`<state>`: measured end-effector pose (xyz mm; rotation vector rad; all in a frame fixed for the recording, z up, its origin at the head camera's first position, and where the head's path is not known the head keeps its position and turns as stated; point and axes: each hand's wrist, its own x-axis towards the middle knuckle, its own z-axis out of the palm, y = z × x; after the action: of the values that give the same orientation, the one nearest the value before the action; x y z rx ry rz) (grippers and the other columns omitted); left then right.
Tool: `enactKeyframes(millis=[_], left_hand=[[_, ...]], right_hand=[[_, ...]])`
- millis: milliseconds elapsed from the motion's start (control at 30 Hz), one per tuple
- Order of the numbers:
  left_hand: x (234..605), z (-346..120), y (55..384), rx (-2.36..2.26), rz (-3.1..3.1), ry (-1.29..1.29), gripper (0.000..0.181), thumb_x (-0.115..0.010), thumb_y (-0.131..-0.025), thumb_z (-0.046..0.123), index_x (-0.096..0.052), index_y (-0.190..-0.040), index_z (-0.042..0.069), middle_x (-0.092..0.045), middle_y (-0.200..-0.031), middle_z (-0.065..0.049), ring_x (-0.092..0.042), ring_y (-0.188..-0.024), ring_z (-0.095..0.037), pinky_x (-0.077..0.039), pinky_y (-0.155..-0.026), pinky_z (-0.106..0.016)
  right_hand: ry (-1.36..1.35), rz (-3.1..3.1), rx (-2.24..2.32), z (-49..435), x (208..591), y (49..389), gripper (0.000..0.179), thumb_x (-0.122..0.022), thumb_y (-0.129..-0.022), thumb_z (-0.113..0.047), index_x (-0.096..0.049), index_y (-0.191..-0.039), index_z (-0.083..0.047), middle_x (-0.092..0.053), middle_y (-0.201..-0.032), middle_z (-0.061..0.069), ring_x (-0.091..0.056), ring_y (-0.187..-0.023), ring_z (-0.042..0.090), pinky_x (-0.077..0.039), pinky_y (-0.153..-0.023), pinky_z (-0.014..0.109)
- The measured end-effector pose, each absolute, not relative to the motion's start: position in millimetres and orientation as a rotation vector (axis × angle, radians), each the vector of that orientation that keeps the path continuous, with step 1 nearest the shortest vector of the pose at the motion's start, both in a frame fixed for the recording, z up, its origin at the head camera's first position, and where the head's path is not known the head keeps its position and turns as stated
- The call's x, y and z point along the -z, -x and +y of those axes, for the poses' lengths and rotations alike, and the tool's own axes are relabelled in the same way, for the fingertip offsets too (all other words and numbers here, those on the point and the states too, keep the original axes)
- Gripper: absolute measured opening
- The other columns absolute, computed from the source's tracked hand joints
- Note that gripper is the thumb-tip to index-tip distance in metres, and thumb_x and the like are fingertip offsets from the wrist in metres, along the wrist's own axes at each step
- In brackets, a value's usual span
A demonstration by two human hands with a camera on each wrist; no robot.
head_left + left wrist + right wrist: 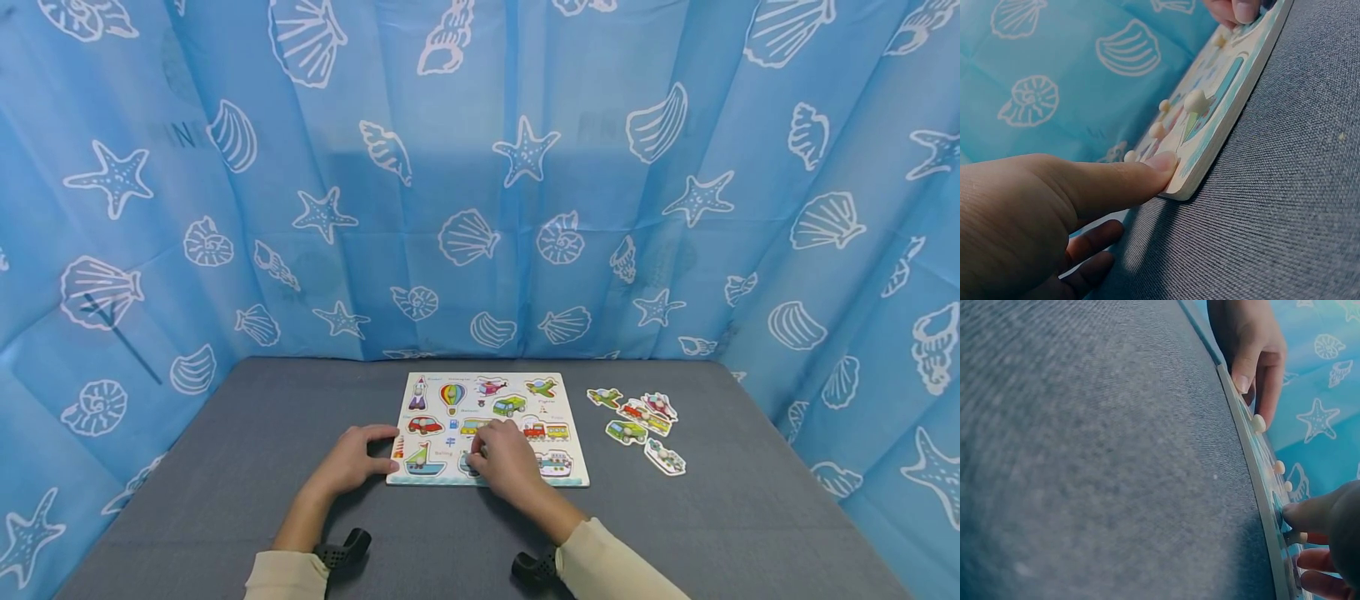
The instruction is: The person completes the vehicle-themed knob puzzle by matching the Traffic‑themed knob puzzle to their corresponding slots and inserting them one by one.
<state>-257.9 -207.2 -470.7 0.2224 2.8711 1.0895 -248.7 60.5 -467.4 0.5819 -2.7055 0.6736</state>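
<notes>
1 puzzle board (450, 481), 5 loose pieces (626, 432)
Left hand (352, 458), fingers relaxed, rests its thumb on the board; right hand (510, 458) appears to pinch a half-hidden piece (467, 464).

Both my left hand (352, 457) and my right hand (506, 458) are bare. My left sleeve (287, 575) and right sleeve (611, 560) are matching pale cream, plain, long, and end on the forearm short of the wrist. Just past the left cuff I wear a black band (331, 557) with small round holes; a smooth, rounded black piece (358, 542) projects from its inner side. The right black fitting (535, 571) is similarly dark, curved and perforated. My left thumb (1245, 365) shows a short nail.
</notes>
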Motion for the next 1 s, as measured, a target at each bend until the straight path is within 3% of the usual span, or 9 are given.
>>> enactKeyframes(millis=[433, 733, 1000], left_hand=[[471, -207, 257, -1.120, 2.862, -0.240, 0.050, -0.083, -0.077, 0.016, -0.067, -0.123, 0.010, -0.059, -0.131, -0.012, -0.046, -0.127, -0.036, -0.032, -0.103, -0.058], [471, -206, 255, -1.128, 2.866, -0.252, 0.049, -0.083, -0.076, 0.016, -0.068, -0.122, 0.010, -0.060, -0.130, -0.011, -0.046, -0.127, -0.035, -0.032, -0.103, -0.057], [472, -206, 257, -1.135, 2.867, -0.247, 0.049, -0.083, -0.076, 0.015, -0.068, -0.122, 0.010, -0.060, -0.130, -0.011, -0.045, -0.128, -0.036, -0.031, -0.104, -0.058]], right_hand=[[-0.614, -2.721, -0.699, 63, 465, 244, 0.016, -0.081, -0.078, -0.026, -0.069, -0.081, -0.015, -0.059, -0.085, -0.003, -0.049, -0.077, 0.016, -0.041, -0.063, 0.032], [-0.702, -2.697, -0.878, 83, 461, 237, 0.016, -0.077, -0.082, -0.017, -0.071, -0.094, -0.008, -0.063, -0.093, 0.001, -0.054, -0.088, 0.019, -0.045, -0.075, 0.039], [-0.636, -2.653, -0.873, 114, 459, 245, 0.013, -0.076, -0.081, -0.011, -0.071, -0.093, -0.007, -0.066, -0.095, 0.004, -0.058, -0.095, 0.025, -0.045, -0.085, 0.045]])
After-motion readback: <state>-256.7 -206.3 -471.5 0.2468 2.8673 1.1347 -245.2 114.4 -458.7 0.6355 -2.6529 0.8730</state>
